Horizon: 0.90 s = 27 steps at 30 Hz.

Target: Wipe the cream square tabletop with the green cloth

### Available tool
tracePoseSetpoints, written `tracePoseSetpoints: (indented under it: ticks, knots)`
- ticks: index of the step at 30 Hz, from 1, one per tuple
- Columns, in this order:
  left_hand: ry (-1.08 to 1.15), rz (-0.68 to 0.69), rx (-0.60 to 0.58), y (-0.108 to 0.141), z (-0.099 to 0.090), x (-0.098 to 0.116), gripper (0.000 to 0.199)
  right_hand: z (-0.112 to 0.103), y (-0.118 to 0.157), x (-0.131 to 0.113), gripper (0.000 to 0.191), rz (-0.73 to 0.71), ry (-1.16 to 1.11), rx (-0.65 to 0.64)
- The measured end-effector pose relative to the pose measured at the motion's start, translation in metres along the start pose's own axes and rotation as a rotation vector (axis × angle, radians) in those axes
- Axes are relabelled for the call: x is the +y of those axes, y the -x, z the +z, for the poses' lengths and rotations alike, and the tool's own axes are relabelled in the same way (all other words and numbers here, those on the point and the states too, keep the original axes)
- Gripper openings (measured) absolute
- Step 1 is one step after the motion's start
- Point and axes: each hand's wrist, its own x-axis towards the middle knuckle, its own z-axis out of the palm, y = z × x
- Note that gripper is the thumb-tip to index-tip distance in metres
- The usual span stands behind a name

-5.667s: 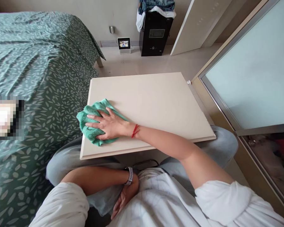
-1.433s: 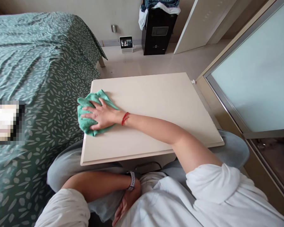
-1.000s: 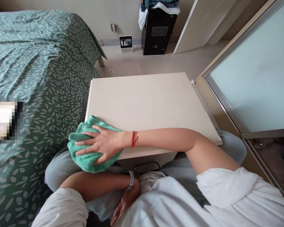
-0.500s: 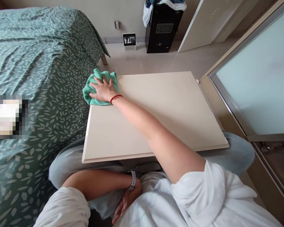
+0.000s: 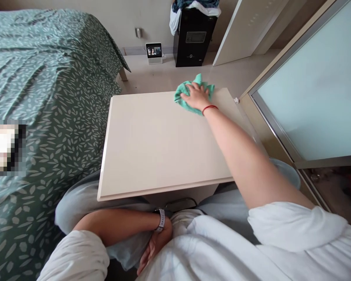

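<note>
My right hand (image 5: 196, 96) presses a crumpled green cloth (image 5: 185, 107) onto the far edge of the white tabletop (image 5: 152, 144), towards its right corner. The fingers are spread over the cloth, holding it under the palm, and part of it hangs past the edge. A red string bracelet circles that wrist. My left hand (image 5: 152, 249) rests in my lap below the near edge, its fingers extended and partly hidden by my shirt. No object shows in it. A pale-banded watch (image 5: 161, 221) is on the left wrist.
A bed with a green leaf-print cover (image 5: 73, 93) stands at the left. Beyond the tabletop are a small screen device (image 5: 154, 53) on the floor, a black cabinet (image 5: 194, 43) topped with clothes, and a door (image 5: 240, 31). A frosted glass panel (image 5: 312, 89) is close on the right.
My right hand has slid the green cloth along the far edge from the left corner to the right. My left hand has stayed in my lap. The view has shifted slightly.
</note>
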Motion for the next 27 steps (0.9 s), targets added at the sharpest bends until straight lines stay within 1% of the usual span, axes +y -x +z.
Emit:
tracePoseSetpoints:
  ticks: [2,3,5,6,8,9,11,12,14,15,17,19,21,22,25,27]
  knots:
    - [-0.090,0.009,-0.060,0.002,-0.003,0.000,0.074,-0.007,0.008,0.042,0.080,0.094,0.008,0.035]
    - [-0.123,0.030,-0.075,0.002,-0.005,0.000,0.074,-0.009,0.013,0.059,0.081,0.134,0.009,0.054]
    - [-0.112,0.030,-0.069,0.003,-0.006,0.001,0.074,-0.011,0.026,0.084,0.080,0.205,0.000,0.089]
    - [-0.074,0.014,-0.057,0.004,-0.007,0.000,0.074,-0.010,0.033,0.092,0.080,0.244,-0.013,0.106]
    - [-0.028,-0.015,-0.057,0.006,-0.008,-0.004,0.071,-0.006,0.045,0.100,0.080,0.352,-0.047,0.144]
    - [-0.053,-0.020,-0.065,0.007,-0.009,-0.007,0.071,-0.003,0.051,0.100,0.079,0.414,-0.062,0.164]
    - [-0.151,0.029,-0.085,0.011,-0.009,-0.014,0.072,0.003,0.059,0.094,0.080,0.504,-0.077,0.198]
    - [-0.186,0.073,-0.084,0.013,-0.009,-0.017,0.073,0.005,0.061,0.088,0.080,0.519,-0.078,0.208]
    - [-0.213,0.123,-0.063,0.017,-0.009,-0.022,0.075,0.010,0.064,0.069,0.081,0.488,-0.070,0.206]
    - [-0.199,0.114,-0.064,0.018,-0.010,-0.022,0.073,0.012,0.064,0.058,0.081,0.451,-0.064,0.196]
    - [-0.188,0.026,-0.082,0.019,-0.011,-0.019,0.070,0.017,0.063,0.029,0.080,0.351,-0.053,0.174]
    - [-0.159,-0.019,-0.100,0.018,-0.013,-0.015,0.071,0.025,0.060,-0.004,0.079,0.225,-0.057,0.152]
    - [-0.162,0.008,-0.114,0.017,-0.013,-0.013,0.074,0.037,0.055,-0.042,0.080,0.084,-0.078,0.130]
    - [-0.172,0.022,-0.118,0.016,-0.013,-0.012,0.075,0.045,0.053,-0.062,0.081,0.010,-0.098,0.118]
    - [-0.148,0.020,-0.081,0.013,-0.011,-0.014,0.075,0.073,0.048,-0.125,0.081,-0.247,-0.202,0.114]
    - [-0.181,0.051,-0.120,0.011,-0.012,-0.015,0.076,0.089,0.051,-0.166,0.079,-0.419,-0.270,0.103]
